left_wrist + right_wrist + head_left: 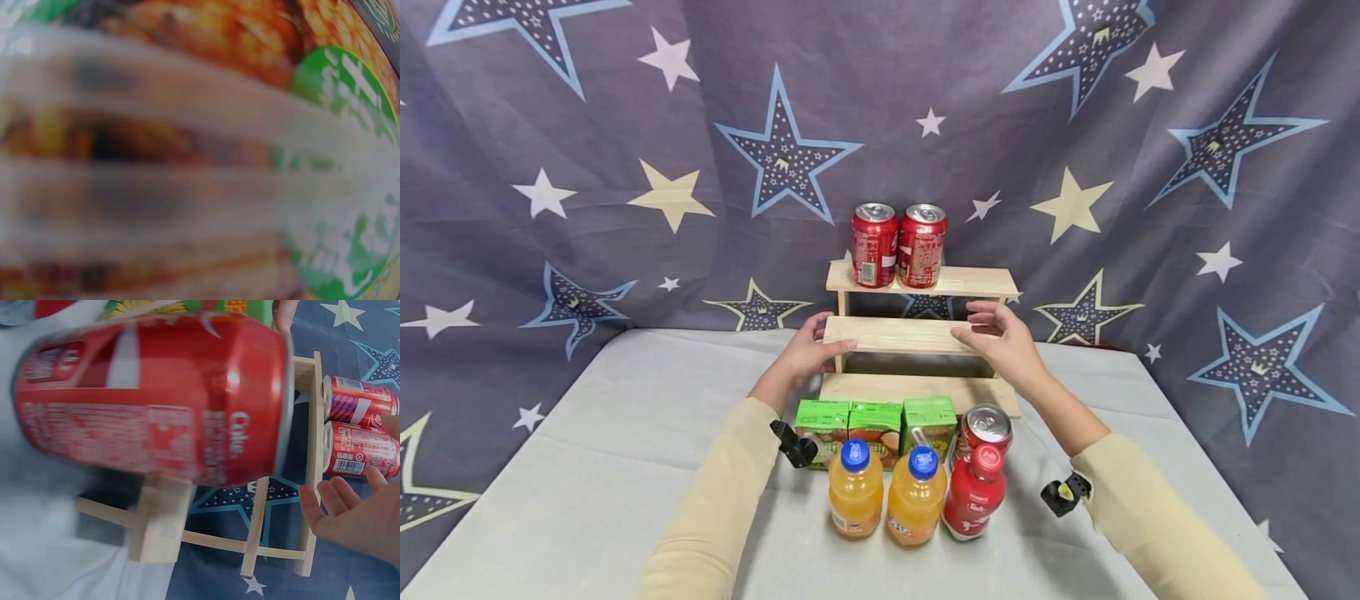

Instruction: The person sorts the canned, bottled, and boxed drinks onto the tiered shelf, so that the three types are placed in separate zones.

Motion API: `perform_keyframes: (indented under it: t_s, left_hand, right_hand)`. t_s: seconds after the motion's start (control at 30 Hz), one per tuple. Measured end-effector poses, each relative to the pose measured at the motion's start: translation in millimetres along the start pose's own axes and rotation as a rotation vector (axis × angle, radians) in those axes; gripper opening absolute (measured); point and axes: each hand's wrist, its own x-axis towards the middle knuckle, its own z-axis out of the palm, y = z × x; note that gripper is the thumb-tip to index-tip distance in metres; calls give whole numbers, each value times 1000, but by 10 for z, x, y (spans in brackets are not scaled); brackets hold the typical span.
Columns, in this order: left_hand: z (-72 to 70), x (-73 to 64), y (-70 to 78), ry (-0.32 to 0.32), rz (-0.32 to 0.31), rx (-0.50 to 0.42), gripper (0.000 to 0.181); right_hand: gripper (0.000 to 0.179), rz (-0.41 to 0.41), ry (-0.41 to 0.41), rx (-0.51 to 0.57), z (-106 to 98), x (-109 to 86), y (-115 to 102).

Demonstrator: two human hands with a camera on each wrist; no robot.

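My left hand (805, 350) is at the left end of a wooden tiered rack (887, 333), its thumb overlapping the middle board and its other fingers beyond that end. At the right end of that board, my right hand (1007, 342) has its fingers spread and relaxed, holding nothing. In the right wrist view, the right fingers (340, 500) hover apart from the rack, near the top-tier cans. Two red Coke cans (874, 246) (922, 246) stand side by side on the left part of the top board. The left wrist view is filled by a blurred juice-box print (219, 37).
In front of the rack stand green juice boxes (876, 429), a red can (987, 429), orange drink bottles (856, 492) with blue caps and a red bottle (973, 496). All are on a white-covered table (587, 467). A star-patterned curtain (880, 108) hangs behind and at the sides.
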Motion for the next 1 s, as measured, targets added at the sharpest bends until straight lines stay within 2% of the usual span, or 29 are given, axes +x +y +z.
perform_keyframes:
  t_s: [0.47, 0.63, 1.0]
  left_hand:
    - [-6, -18, 6, 5, 4, -3, 86]
    - [2, -11, 1, 0, 5, -4, 84]
    - [5, -19, 14, 3, 5, -1, 85]
  right_hand:
    - [50, -54, -78, -60, -61, -364, 252]
    - [46, -99, -121, -84, -66, -508, 376]
    - [41, -136, -214, -76, -166, -727, 613]
